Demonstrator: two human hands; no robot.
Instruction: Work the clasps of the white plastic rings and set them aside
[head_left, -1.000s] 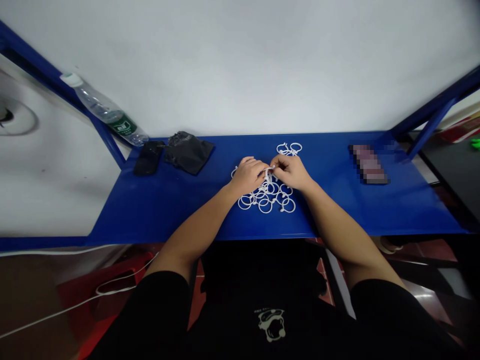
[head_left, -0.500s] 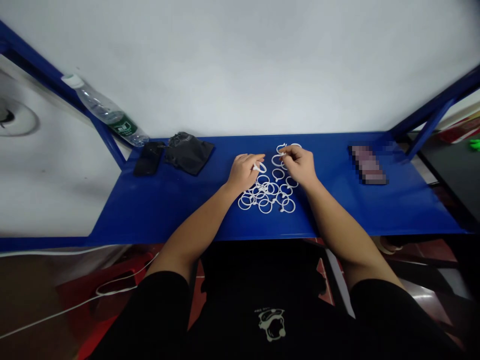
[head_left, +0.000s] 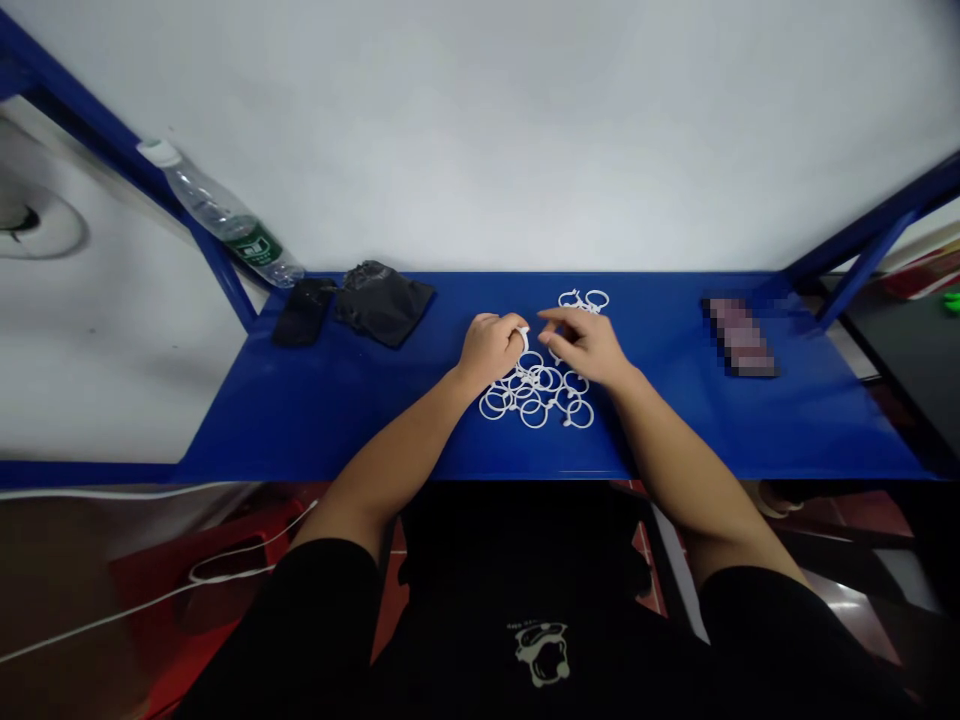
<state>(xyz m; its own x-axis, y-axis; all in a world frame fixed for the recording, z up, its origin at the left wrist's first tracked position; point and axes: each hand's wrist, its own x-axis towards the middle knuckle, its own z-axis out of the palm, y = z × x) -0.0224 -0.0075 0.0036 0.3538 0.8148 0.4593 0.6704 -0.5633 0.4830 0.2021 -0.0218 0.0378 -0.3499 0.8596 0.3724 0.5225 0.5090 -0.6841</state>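
Several white plastic rings with small knobs lie in an overlapping pile (head_left: pixel 534 408) on the blue table (head_left: pixel 360 420). My left hand (head_left: pixel 489 345) is closed on a white ring (head_left: pixel 523 340), part of which shows past its fingertips at the pile's far left edge. Across from it, my right hand (head_left: pixel 583 343) hovers over the right side of the rings. Its thumb and forefinger are apart with nothing between them. Beyond that hand lies a smaller group of white rings (head_left: pixel 597 298), partly covered by it.
A clear bottle (head_left: pixel 225 215) with a green label leans at the back left. Near it lie a black phone-like slab (head_left: pixel 303 312) and a black drawstring pouch (head_left: pixel 382 303). A pixelated flat object (head_left: pixel 741 337) rests at the right. Blue frame posts (head_left: pixel 862 265) rise at both ends.
My right hand has come away from the far rings, moved slightly nearer and parted its fingers. The ring in my left hand has turned. The view has shifted slightly.
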